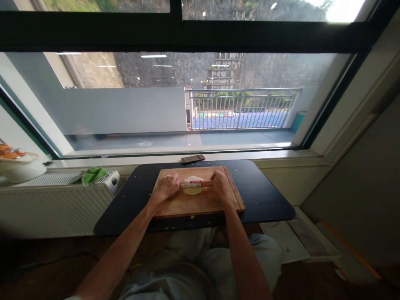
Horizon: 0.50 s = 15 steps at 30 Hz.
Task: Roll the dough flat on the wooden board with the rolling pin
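Gripping rolling pin [196,183] ends — both hands, left [166,187], right [221,186] — dough [193,190] mid-board [200,204].

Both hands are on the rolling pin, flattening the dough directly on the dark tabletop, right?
Not quite. In the head view the left hand and right hand do press the rolling pin over the dough, but the dough lies on the wooden cutting board, which rests on the dark table.

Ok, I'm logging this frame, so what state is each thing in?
Dough: flat, on the board, under the pin.
Rolling pin: lying across the dough, gripped at both ends.
Board: flat on the dark table.
Left hand: closed on the pin.
Right hand: closed on the pin.
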Available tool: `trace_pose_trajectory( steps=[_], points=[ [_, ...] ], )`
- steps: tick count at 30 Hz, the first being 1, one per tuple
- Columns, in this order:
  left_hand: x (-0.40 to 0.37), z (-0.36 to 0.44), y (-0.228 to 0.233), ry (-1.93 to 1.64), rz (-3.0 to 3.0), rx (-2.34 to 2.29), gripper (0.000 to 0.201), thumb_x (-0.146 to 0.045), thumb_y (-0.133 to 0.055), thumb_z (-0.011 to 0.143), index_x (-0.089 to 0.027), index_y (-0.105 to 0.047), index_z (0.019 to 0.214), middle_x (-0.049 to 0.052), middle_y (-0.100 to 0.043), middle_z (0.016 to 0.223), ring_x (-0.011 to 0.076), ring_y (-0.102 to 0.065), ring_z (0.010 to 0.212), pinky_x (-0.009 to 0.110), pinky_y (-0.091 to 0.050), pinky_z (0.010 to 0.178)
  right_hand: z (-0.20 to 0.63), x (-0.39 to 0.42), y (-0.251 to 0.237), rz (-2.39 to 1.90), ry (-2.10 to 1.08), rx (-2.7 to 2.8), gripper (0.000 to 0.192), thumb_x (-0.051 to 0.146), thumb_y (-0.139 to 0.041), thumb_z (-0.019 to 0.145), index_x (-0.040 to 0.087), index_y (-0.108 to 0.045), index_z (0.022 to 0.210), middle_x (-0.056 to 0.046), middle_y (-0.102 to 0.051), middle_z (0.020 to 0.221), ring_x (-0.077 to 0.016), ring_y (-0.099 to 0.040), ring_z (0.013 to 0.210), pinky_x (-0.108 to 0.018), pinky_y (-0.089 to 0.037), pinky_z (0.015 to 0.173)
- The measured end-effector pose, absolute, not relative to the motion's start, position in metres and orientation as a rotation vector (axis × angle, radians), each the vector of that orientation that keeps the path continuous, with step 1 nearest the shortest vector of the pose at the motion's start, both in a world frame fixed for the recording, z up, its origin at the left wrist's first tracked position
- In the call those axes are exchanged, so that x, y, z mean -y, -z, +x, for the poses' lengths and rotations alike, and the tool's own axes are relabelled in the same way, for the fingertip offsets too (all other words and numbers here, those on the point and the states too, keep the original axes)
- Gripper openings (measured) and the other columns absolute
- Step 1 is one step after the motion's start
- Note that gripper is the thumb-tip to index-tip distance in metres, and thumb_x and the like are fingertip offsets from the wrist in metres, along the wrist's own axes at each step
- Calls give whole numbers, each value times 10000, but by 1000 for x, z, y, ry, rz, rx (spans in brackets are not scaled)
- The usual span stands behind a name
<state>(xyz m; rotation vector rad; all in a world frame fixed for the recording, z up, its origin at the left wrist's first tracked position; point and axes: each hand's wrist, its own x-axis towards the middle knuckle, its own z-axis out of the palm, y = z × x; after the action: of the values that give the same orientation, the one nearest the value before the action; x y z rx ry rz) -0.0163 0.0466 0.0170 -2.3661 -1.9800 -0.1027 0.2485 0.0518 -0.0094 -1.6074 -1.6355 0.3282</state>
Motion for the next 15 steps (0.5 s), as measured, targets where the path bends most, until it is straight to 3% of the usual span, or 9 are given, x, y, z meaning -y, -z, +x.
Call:
trace_pose_trajectory(
  steps=[7, 15],
  points=[
    [-50, -20, -14, 244, -2384, 2077, 349, -236, -354, 1122, -206, -701, 1147, 122, -813, 1141, 271, -766, 1063, 337, -503, 890, 250, -59, 23, -1497, -301, 1584, 275, 70, -482, 891, 229, -609, 706, -29, -685, 772, -184, -613, 758, -273, -400, 700],
    [-39, -8, -17, 279, -2229, 2132, 360, -276, -361, 1119, -193, -711, 1122, 155, -814, 1132, 288, -774, 1042, 347, -495, 836, 251, -55, 23, -1405, -302, 1553, 243, 110, -503, 872, 243, -554, 675, -27, -673, 756, -192, -597, 737, -285, -402, 700]
  ],
)
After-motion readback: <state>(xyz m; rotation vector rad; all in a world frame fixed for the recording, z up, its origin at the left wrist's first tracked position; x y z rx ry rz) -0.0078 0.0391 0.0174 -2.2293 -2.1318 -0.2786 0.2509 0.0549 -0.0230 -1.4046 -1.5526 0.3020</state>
